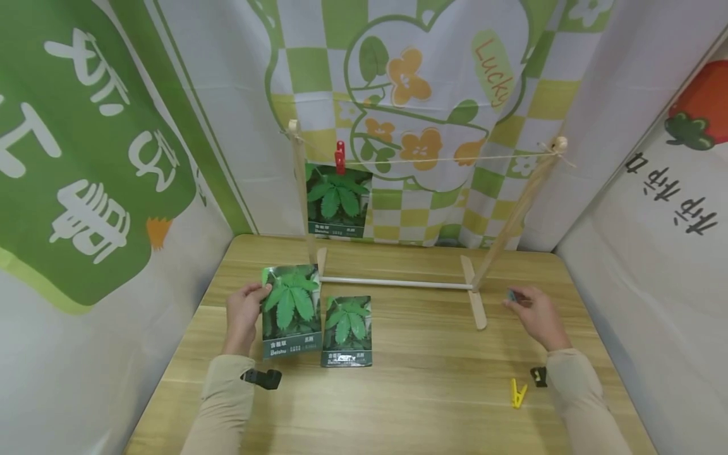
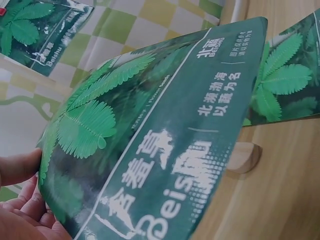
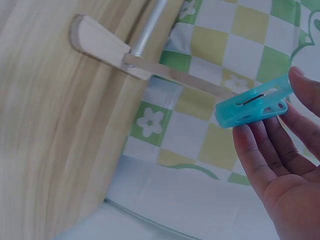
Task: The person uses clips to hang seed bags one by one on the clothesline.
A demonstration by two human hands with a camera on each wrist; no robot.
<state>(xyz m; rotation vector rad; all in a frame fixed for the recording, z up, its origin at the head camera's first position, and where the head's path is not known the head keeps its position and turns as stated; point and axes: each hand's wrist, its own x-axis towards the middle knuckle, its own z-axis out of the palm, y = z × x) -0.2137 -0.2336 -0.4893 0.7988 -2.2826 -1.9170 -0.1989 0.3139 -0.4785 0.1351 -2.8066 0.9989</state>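
One hanging packet near the top middle, one held packet lower left and one lying packet beside it in the middle make three packets. One red clip near the top middle, one yellow clip at the lower right and one blue-green clip at the right make three clips. There are two hands, one left hand and one right hand, plus one string up high, one white rod in the middle and one table at the bottom.
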